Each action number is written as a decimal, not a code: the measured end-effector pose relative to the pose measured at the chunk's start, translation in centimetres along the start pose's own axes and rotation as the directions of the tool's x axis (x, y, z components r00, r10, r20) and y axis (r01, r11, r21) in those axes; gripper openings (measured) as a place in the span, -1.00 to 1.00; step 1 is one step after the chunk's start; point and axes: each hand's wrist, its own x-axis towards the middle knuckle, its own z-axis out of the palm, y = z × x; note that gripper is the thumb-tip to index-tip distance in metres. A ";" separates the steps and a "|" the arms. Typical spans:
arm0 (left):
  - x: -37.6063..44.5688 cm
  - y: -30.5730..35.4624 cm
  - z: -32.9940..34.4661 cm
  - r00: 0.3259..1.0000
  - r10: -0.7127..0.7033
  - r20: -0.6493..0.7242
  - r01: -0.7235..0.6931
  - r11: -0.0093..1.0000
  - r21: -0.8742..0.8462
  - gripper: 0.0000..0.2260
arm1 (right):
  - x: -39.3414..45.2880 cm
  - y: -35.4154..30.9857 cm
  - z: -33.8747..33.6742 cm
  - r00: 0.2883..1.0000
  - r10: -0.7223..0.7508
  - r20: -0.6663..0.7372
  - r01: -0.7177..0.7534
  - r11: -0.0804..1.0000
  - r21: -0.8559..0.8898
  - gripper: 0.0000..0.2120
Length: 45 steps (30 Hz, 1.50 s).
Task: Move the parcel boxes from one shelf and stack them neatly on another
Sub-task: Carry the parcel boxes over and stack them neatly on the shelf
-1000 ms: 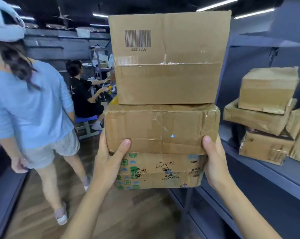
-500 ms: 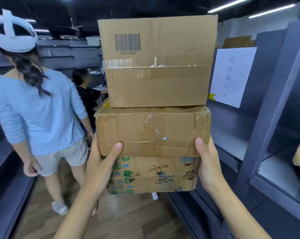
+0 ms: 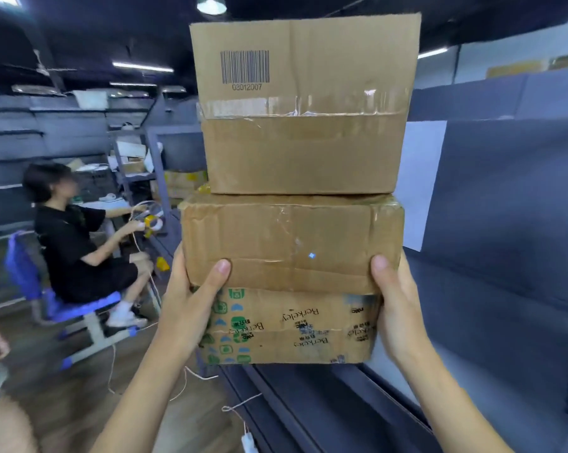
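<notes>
Left hand (image 3: 191, 308) & right hand (image 3: 397, 308) have their grip on the printed box (image 3: 292, 325), bottom of 3; crumpled box (image 3: 289, 243) on it, barcode box (image 3: 302, 106) on top.

The top box (image 3: 304, 106) bears barcode number 03012007; the bottom box (image 3: 292, 325) reads "Berkeley", printed upside down.

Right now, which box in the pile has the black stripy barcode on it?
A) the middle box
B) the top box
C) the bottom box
B: the barcode is printed on the top box, above the plain middle box and the printed bottom box.
</notes>
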 end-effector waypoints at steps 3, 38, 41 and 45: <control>3.3 -2.2 1.9 0.998 -0.024 0.058 0.025 1.000 -0.012 -0.27 | 1.6 1.6 -0.6 0.996 0.000 -0.086 -0.005 0.999 -0.054 -0.28; 22.6 -17.0 17.0 0.706 0.092 0.703 0.023 0.988 -0.153 -0.37 | 9.0 9.0 1.9 0.651 -0.194 -0.734 -0.307 0.817 -0.489 -0.42; 21.8 -16.0 16.9 0.741 0.017 0.671 -0.003 1.000 -0.022 -0.22 | 6.7 9.0 2.7 0.624 -0.162 -0.764 -0.352 0.814 -0.461 -0.45; 18.3 -13.7 13.9 0.806 -0.008 0.592 -0.092 0.986 0.139 -0.16 | 3.6 8.5 3.4 0.611 -0.135 -0.780 -0.392 0.805 -0.446 -0.45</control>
